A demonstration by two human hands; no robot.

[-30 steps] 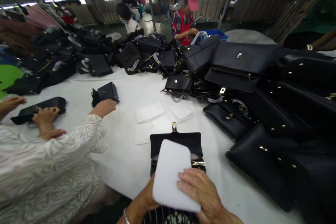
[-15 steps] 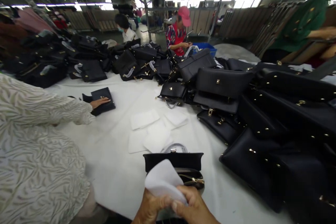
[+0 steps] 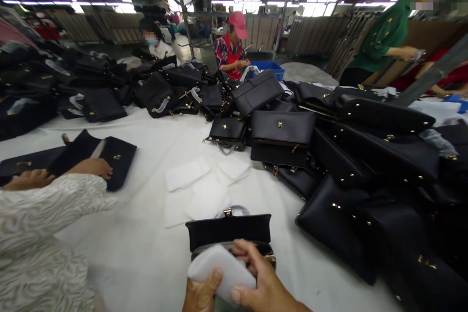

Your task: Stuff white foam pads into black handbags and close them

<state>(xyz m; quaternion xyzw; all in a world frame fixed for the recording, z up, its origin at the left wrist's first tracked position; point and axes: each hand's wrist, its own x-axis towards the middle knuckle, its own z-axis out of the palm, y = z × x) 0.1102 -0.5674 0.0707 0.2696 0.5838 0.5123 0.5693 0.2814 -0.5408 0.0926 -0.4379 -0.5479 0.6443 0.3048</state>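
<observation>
A folded white foam sheet (image 3: pixel 220 268) is between my two hands at the bottom middle. My left hand (image 3: pixel 200 293) is closed on its lower left side, with the thumb pressed on the front. My right hand (image 3: pixel 265 282) grips the right end, its thumb at the lower edge and its fingers behind and above. Just beyond the foam stands a black handbag (image 3: pixel 229 230) with its flap raised. The foam and my fingers hide most of the bag's opening. A wrapped handle shows behind the flap. Several flat white foam sheets (image 3: pixel 188 174) lie farther on.
Black handbags are heaped on the right (image 3: pixel 340 224) and along the far side of the white-covered table (image 3: pixel 146 253). At left, a co-worker's patterned sleeve (image 3: pixel 54 204) reaches over another opened black bag (image 3: pixel 119 161). A blue bin (image 3: pixel 272 69) and other people are behind the heap.
The foam has become a more compact fold, and my right fingers have lifted over its far side. The co-worker at left has both hands on an opened bag nearer to me. My view has shifted right.
</observation>
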